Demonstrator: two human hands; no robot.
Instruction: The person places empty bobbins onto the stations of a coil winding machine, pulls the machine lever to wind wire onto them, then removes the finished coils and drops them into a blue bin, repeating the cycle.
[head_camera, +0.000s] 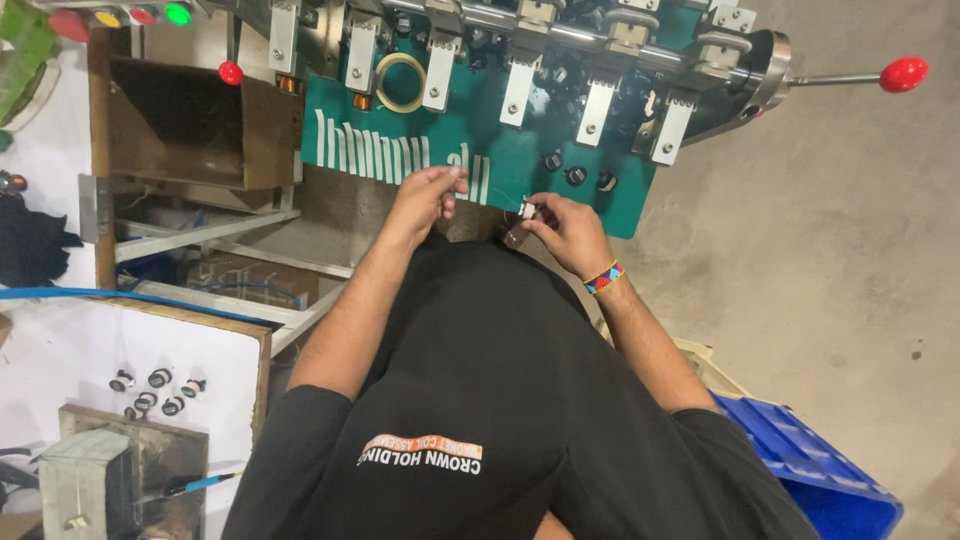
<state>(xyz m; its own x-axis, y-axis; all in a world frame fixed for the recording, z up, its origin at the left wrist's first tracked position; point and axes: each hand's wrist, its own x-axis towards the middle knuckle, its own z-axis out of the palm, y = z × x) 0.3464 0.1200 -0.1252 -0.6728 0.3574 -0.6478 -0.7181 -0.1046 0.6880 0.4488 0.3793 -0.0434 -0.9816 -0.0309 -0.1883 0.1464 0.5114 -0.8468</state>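
Small white bobbin pinched at the near edge of the green surface, right hand with fingers closed on it. Thin wire, barely visible, stretched toward the left hand, fingers narrowed to a pinch, seemingly on the wire's end. Looks light, rigid, easily dropped; wire probably fine and prone to snapping, best held by the bobbin's flanges. Further out: black bobbins on the green surface, metal clamps above, red-knobbed lever to the right, blue crate lower right.

Green bench; perhaps small bobbins.
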